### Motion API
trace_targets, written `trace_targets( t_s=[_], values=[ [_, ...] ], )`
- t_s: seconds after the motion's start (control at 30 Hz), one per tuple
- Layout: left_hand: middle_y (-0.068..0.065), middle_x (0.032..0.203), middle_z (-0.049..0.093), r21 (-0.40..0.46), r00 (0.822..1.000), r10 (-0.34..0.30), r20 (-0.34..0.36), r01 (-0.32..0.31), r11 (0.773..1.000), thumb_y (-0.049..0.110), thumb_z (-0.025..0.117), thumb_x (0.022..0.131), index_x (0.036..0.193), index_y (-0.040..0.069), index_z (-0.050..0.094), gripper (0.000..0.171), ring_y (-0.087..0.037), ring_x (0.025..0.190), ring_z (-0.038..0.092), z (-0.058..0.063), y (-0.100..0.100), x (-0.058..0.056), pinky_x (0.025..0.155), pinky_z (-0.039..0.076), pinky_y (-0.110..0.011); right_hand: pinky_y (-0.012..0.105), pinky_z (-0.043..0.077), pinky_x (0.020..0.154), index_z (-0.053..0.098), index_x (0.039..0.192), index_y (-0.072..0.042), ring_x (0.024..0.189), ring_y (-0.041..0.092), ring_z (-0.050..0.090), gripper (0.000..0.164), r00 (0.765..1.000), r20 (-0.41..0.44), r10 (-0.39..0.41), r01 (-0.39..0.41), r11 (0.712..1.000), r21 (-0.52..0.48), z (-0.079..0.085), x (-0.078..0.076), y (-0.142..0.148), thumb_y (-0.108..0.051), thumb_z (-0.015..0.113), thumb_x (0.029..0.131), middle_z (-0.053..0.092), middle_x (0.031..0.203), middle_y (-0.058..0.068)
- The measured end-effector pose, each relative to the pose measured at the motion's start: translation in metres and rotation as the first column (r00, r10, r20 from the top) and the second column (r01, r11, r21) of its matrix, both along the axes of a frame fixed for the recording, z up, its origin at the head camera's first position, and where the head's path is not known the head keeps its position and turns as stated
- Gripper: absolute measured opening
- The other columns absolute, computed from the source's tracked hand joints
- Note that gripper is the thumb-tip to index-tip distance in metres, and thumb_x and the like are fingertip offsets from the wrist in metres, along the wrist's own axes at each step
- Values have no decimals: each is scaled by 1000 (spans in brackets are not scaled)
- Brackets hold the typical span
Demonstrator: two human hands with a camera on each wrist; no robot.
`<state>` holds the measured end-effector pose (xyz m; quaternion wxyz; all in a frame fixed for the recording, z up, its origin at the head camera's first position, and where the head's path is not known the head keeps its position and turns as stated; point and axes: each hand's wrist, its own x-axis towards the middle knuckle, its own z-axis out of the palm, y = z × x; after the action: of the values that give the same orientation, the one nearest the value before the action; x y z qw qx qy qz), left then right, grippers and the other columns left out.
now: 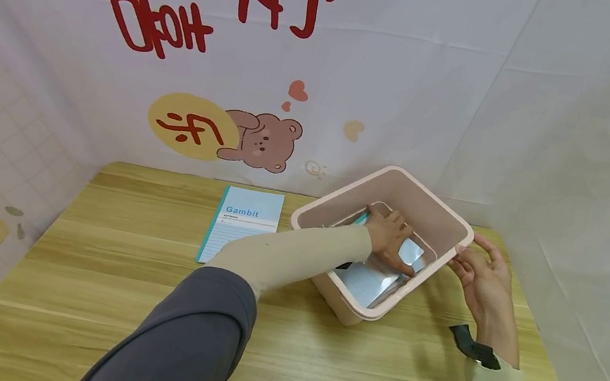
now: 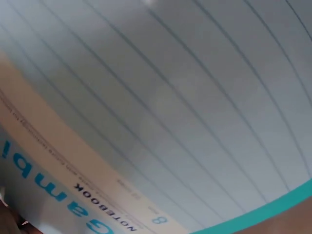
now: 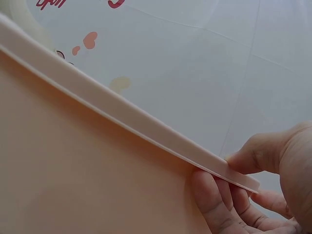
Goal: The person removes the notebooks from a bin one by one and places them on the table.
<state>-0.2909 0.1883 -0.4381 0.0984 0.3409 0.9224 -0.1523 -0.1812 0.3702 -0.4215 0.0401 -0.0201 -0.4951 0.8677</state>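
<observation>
A pale pink plastic bin (image 1: pixel 330 279) stands on the table, turned at an angle. My left hand (image 1: pixel 390 238) reaches down inside it with its fingers spread over a light blue notebook (image 1: pixel 410 251). In the left wrist view the ruled cover of this notebook (image 2: pixel 161 112), with a teal edge and the word Gambit, fills the picture close up; only a dark bit of the fingers shows at the lower left corner. My right hand (image 1: pixel 487 277) pinches the rim at the bin's right corner, thumb (image 3: pixel 258 151) on top and fingertips (image 3: pixel 207 190) underneath.
Another light blue Gambit notebook (image 1: pixel 251 215) with a teal spine lies on the wooden table (image 1: pixel 141 284), left of the bin and partly behind my left forearm. A white printed sheet (image 1: pixel 409 86) hangs behind the table, and a pale wall (image 1: pixel 577 279) borders its right side.
</observation>
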Motion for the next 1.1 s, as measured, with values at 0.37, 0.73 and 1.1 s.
trace_targets(
  t_s=[0.37, 0.73, 1.1],
  values=[
    [2, 141, 51, 142, 987, -117, -109, 132, 981, 94, 34, 81, 131, 23, 41, 87, -18, 137, 44, 0, 4, -6, 113, 32, -60, 27, 61, 77, 39, 137, -7, 82, 16, 71, 46, 1000, 14, -10, 9, 1000, 25, 2, 2, 1, 8, 59, 98, 65, 108, 9],
    [4, 129, 56, 192, 964, -207, -168, 238, 952, 90, 35, 84, 126, 25, 47, 79, -16, 125, 51, 1, 3, -10, 98, 32, -37, 25, 60, 77, 37, 137, -10, 83, 14, 70, 49, 998, 59, -21, 17, 998, 54, 0, 3, 1, 6, 60, 98, 57, 115, 8],
    [3, 137, 57, 266, 960, -195, -203, 245, 932, 91, 34, 84, 135, 26, 49, 84, -17, 128, 52, 22, 4, -16, 101, 32, -42, 25, 61, 74, 39, 135, -7, 79, 15, 71, 45, 1000, 16, -15, 15, 1000, 25, -1, 1, -1, 8, 59, 98, 67, 98, 6]
  ],
)
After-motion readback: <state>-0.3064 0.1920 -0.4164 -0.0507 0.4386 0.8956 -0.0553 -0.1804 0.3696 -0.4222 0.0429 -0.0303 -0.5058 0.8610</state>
